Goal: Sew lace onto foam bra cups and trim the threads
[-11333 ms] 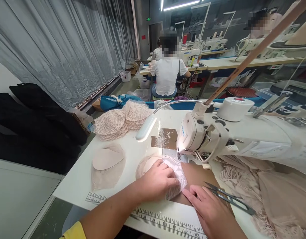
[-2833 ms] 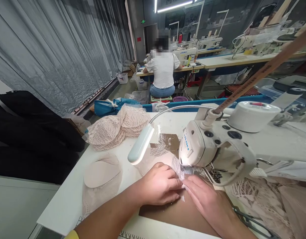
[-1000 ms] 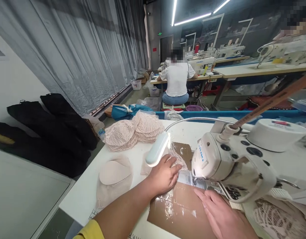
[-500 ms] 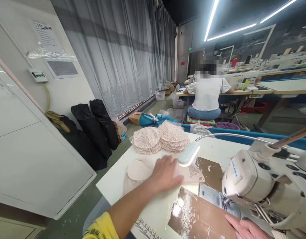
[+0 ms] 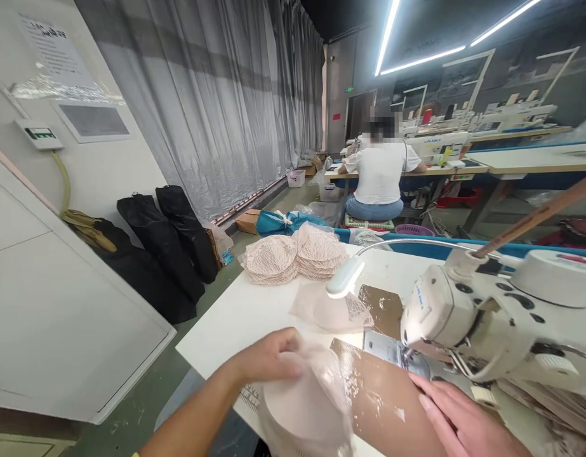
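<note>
My left hand (image 5: 268, 358) pinches the upper edge of a beige bra cup piece (image 5: 305, 412) with sheer fabric around it, near the table's front edge. Part of that fabric is blurred. My right hand (image 5: 468, 416) lies with fingers extended on a glossy brown panel (image 5: 388, 393), just in front of the sewing machine (image 5: 445, 304). Another sheer piece with lace (image 5: 316, 308) lies flat beside the metal needle plate (image 5: 383, 348). Behind it are two neighbouring stacks of lace cups, a left stack (image 5: 271, 260) and a right stack (image 5: 321, 254).
A lamp head (image 5: 344, 278) on a bendable neck hangs low over the table. A wooden rod (image 5: 535, 216) rises from the machine. Black bags (image 5: 178, 235) lean by the white cabinet (image 5: 68, 330) at left. A person in white (image 5: 378, 171) sits at another table ahead.
My left hand has drawn the cup piece off the table's middle towards me, leaving the lace piece behind. My right hand shows more fully on the panel. The view has shifted right.
</note>
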Demonstrator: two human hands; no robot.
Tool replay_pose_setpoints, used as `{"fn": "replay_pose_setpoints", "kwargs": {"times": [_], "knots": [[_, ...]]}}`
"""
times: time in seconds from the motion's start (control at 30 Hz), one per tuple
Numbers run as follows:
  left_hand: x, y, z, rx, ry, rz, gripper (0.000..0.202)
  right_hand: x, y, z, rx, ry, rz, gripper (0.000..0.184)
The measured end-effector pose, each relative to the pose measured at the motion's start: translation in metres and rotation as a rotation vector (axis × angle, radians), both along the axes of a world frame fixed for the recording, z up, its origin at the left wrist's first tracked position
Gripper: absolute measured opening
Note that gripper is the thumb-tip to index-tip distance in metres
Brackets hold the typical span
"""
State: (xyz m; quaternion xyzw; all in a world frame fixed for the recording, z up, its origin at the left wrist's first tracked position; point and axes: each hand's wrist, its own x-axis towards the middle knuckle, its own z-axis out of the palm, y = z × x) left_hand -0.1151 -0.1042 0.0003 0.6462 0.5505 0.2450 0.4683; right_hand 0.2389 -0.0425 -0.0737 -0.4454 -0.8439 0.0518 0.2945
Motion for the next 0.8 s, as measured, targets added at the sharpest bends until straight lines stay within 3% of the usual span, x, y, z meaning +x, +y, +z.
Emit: {"fn": "replay_pose_setpoints", "kwargs": {"times": [0.07, 0.1, 0.13, 0.27, 0.4, 0.57, 0.67, 0.8], "knots": [[0.039, 0.01, 0.002, -0.072, -0.19, -0.194, 0.042, -0.001, -0.009, 0.015, -0.077, 0.033, -0.046, 0.027], [0.058, 0.016, 0.003, -0.051, -0.161, -0.235, 0.041, -0.002, -0.013, 0.022, -0.11, 0.064, -0.051, 0.025], [0.075, 0.022, 0.003, 0.011, -0.065, -0.247, 0.039, -0.003, -0.018, 0.029, -0.139, 0.104, -0.04, 0.024], [0.119, 0.048, -0.004, 0.222, 0.302, -0.224, 0.013, -0.012, -0.028, 0.046, -0.242, 0.122, 0.228, 0.027], [0.129, 0.071, -0.01, 0.312, 0.416, -0.148, 0.004, -0.019, -0.029, 0.044, -0.212, -0.061, 0.227, 0.028], [0.129, 0.077, 0.005, 0.435, 0.563, -0.066, 0.013, -0.02, -0.029, 0.039, -0.179, -0.098, 0.175, 0.031], [0.135, 0.065, 0.01, 0.567, 0.58, -0.221, 0.013, -0.019, -0.029, 0.038, -0.154, -0.086, 0.162, 0.03], [0.143, 0.052, -0.005, 0.746, 0.57, -0.477, 0.012, -0.017, -0.026, 0.034, -0.061, -0.075, 0.065, 0.024]]}}
